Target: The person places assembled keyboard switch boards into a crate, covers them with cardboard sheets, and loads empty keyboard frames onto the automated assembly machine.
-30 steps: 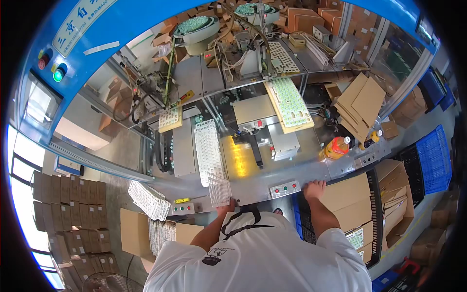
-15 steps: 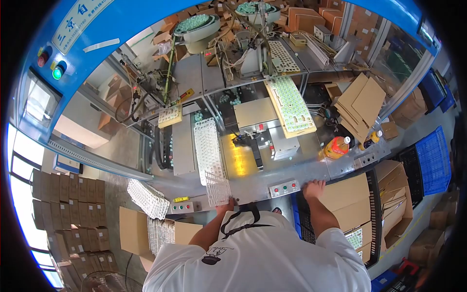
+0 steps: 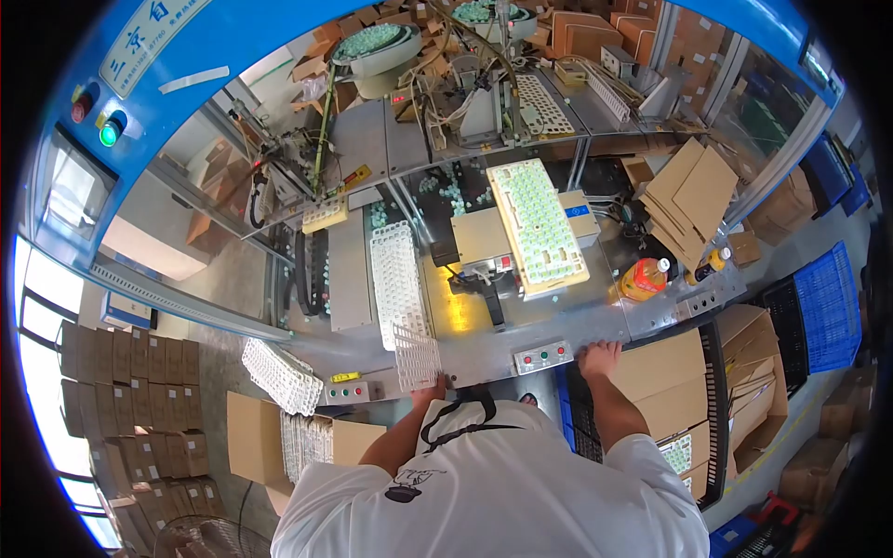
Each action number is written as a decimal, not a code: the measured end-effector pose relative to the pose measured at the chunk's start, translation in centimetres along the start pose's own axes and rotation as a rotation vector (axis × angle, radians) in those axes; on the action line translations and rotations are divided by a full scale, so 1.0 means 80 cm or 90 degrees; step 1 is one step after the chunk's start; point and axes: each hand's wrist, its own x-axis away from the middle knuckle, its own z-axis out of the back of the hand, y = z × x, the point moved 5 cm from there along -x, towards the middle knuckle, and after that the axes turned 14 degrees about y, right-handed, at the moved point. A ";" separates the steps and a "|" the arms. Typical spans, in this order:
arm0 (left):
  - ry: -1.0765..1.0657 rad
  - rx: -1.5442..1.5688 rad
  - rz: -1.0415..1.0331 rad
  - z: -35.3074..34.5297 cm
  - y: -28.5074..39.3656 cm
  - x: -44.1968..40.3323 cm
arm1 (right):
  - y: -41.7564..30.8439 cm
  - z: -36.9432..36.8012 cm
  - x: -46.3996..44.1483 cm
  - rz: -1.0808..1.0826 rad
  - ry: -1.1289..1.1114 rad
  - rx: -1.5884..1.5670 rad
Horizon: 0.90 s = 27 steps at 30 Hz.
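My left hand (image 3: 429, 391) is at the table's front edge, its fingers closed on the lower end of a white perforated plate (image 3: 418, 361). That plate overlaps the near end of a longer white key plate (image 3: 397, 279). On the table edge to the right rests my right hand (image 3: 600, 357), fingers bent and slightly apart, with nothing visible in it. Between my hands is a button box (image 3: 543, 357). Beyond it, a yellow-edged tray with green-filled key plate (image 3: 538, 226) sits tilted on the machine's carriage.
Two bottles (image 3: 644, 279) and stacked cardboard sheets (image 3: 688, 203) are on the right. At the left front, white plates (image 3: 282, 377) lie above an open carton (image 3: 255, 439). A second button box (image 3: 347, 392) and a black crate (image 3: 716, 418) flank my body.
The tray with the green-filled plate has moved left and nearer to me with the carriage. The small tray at the left has shifted slightly away. My hands have hardly moved.
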 end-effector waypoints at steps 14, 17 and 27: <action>0.061 0.593 0.013 0.127 0.029 -0.005 | -0.075 0.215 -0.161 0.147 0.506 -0.506; -0.009 0.763 0.102 0.151 0.084 -0.014 | -0.182 0.251 -0.222 0.183 0.374 -0.541; -0.234 1.008 0.215 0.202 0.147 0.012 | -0.312 0.241 -0.301 0.117 -0.147 -0.083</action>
